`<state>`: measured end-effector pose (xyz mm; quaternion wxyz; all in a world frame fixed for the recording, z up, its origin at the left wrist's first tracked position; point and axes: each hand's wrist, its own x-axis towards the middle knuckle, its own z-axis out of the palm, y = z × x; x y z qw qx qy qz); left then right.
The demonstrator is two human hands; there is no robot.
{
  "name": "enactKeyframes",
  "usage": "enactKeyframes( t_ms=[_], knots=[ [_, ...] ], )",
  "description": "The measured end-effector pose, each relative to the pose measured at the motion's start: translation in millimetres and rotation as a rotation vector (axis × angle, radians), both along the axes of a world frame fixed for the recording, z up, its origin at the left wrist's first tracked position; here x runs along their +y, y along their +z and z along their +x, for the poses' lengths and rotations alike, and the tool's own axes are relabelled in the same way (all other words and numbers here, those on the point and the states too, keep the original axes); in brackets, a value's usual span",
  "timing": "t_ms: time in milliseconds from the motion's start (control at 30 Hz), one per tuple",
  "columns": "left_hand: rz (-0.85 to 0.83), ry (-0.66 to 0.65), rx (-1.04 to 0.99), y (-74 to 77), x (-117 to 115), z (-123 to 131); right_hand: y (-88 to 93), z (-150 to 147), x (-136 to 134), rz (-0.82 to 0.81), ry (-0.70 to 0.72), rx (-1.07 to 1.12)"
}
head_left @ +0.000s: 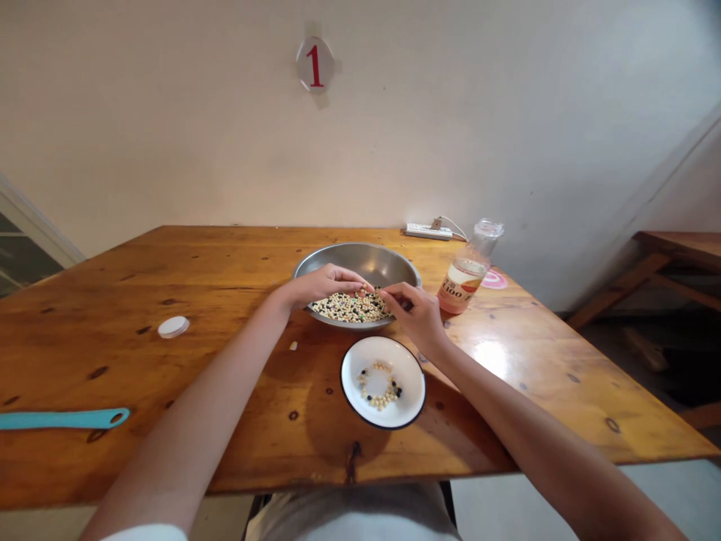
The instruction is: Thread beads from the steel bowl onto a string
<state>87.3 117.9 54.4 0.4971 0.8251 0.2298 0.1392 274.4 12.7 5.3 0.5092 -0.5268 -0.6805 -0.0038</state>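
A steel bowl [302, 264] holds a mass of beans [343, 308], mostly pale yellow with dark ones among them and a green speck. Over the bowl, my left hand [330, 283] is closed, with a few small round beans showing at its fingertips. My right hand [415, 309] is pinched at the bowl's right side, its fingertips close to those of the left; what they hold is too small to make out. Nearer to me stands a white dish [352, 368] with a dark rim, with pale and black beans lying in a rough ring in it.
Right of the bowl stands a clear bottle [463, 278] with pink liquid, near a power strip [429, 231]. On the left of the wooden table [236, 443] lie a white lid [173, 327] and a turquoise handle [67, 419]. A small pale scrap [294, 346] lies before the bowl.
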Motion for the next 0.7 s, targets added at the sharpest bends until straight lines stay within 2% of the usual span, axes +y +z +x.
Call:
enactKeyframes(
  t_ms=[700],
  knots=[
    [-0.014,0.024,0.008,5.6,-5.7,-0.2,1.5,-0.3,-1.0,-0.014,-0.004,-0.002]
  ],
)
